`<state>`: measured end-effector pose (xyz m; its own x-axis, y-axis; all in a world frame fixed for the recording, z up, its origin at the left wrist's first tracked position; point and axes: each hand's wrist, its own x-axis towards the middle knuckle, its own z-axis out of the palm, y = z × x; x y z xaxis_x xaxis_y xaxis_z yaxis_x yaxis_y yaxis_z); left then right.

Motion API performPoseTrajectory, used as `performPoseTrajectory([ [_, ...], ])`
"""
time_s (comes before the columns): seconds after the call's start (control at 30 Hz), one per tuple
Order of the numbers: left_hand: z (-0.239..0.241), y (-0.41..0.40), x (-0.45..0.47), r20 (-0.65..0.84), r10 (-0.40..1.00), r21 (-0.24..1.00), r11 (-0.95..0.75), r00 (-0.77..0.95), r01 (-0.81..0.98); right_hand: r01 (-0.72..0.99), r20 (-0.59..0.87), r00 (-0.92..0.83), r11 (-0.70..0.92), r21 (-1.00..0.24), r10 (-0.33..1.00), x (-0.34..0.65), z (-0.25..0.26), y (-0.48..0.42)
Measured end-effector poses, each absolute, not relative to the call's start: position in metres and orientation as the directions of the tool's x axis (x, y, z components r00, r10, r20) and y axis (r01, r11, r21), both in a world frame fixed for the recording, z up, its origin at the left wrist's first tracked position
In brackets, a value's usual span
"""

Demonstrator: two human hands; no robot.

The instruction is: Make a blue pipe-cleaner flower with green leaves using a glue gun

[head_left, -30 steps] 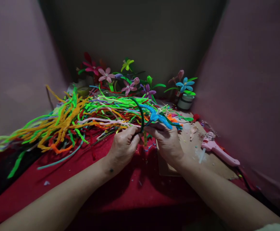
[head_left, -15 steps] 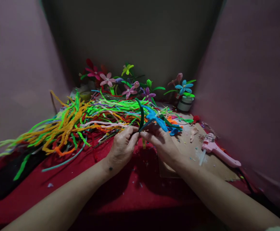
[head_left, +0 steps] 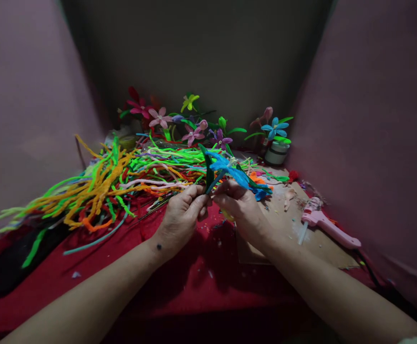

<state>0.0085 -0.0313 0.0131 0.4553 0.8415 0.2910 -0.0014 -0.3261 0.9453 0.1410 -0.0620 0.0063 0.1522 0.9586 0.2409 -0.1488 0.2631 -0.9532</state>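
My left hand (head_left: 185, 208) pinches the stem of a blue pipe-cleaner flower (head_left: 229, 169) between thumb and fingers. A dark green leaf (head_left: 207, 167) rises from the stem just above that grip. Close by on the right, my right hand (head_left: 242, 205) is closed, its fingertips gathered beside the stem under the petals. Below its curled fingers shows a yellowish strip (head_left: 227, 215), partly hidden by the hand. The flower tilts to the right, and its pale centre is visible.
Loose coloured pipe cleaners (head_left: 97, 186) heap across the left and middle. Finished flowers (head_left: 194, 134) stand behind them. On the right, a pink glue gun (head_left: 332, 229) lies on cardboard (head_left: 287, 243), with a small jar (head_left: 277, 153) farther back. Red cloth (head_left: 194, 286) covers the table.
The flower has turned, and its leaf now leans more to the left. My right fingers have curled in more, and the yellowish strip has shifted right with that hand.
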Motion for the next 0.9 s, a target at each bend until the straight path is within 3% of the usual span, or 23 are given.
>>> performPoseTrajectory([
  [0.17,0.012,-0.032,0.008,0.301,0.814,0.942,-0.335,0.496,-0.022,-0.144,0.264,0.164,0.288,-0.947,0.95,0.142,0.008,-0.063],
  [0.37,0.015,-0.033,0.005,0.296,0.795,0.946,-0.322,0.53,-0.047,-0.33,0.233,0.032,0.231,-0.915,0.972,0.142,0.005,-0.059],
  [0.47,0.016,-0.028,0.002,0.287,0.786,0.947,-0.32,0.548,-0.036,-0.296,0.244,0.015,0.237,-0.925,0.97,0.144,0.005,-0.059],
  [0.6,0.017,-0.02,-0.001,0.193,0.79,0.979,-0.191,0.582,-0.065,-0.234,0.312,0.07,0.319,-0.918,0.948,0.143,0.008,-0.064],
  [0.77,0.013,-0.011,0.0,0.106,0.762,0.992,-0.037,0.638,-0.121,-0.292,0.272,0.155,0.307,-0.906,0.95,0.141,0.002,-0.063],
  [0.9,0.014,-0.015,0.001,0.105,0.791,0.994,-0.057,0.603,-0.097,-0.326,0.22,0.23,0.288,-0.9,0.948,0.14,-0.006,-0.059],
])
